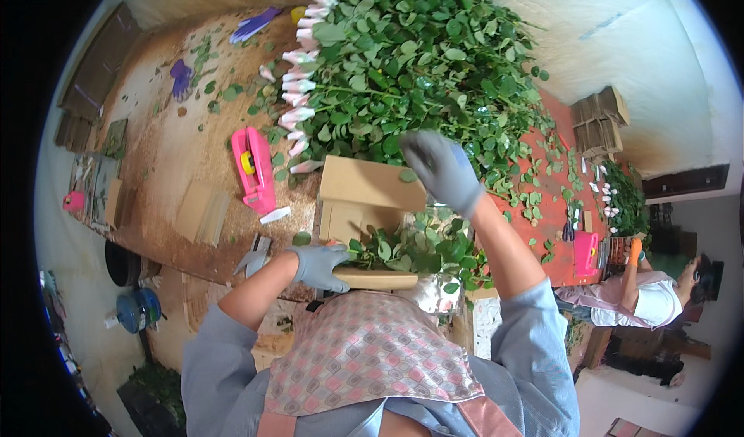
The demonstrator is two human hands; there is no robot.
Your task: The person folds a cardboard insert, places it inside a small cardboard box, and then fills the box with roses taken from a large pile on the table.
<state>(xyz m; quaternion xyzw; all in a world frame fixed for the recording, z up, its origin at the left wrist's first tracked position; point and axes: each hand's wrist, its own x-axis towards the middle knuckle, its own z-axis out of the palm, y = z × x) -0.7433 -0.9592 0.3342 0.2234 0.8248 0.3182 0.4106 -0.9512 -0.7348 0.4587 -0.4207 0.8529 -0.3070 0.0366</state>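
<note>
My left hand (321,267), in a grey glove, is at the left end of a folded brown cardboard sheet (372,184). Its fingers and thumb straddle the near cardboard flap (378,280). Leafy rose stems (395,254) lie between that flap and the raised far part of the sheet, with a small reddish bloom partly hidden by my fingertips. My right hand (442,166), also gloved in grey, is raised over the sheet's right end, in front of the big leafy stem pile (418,65). Its fingers are blurred and curled; whether they hold anything is unclear.
White-pink wrapped flower heads (297,85) line the pile's left side. A pink tape dispenser (254,169) stands left, near flat cardboard pieces (203,213). Purple gloves (181,79) lie farther back. At right, a co-worker (645,297) works beside another pink dispenser (586,254) and scissors (568,230).
</note>
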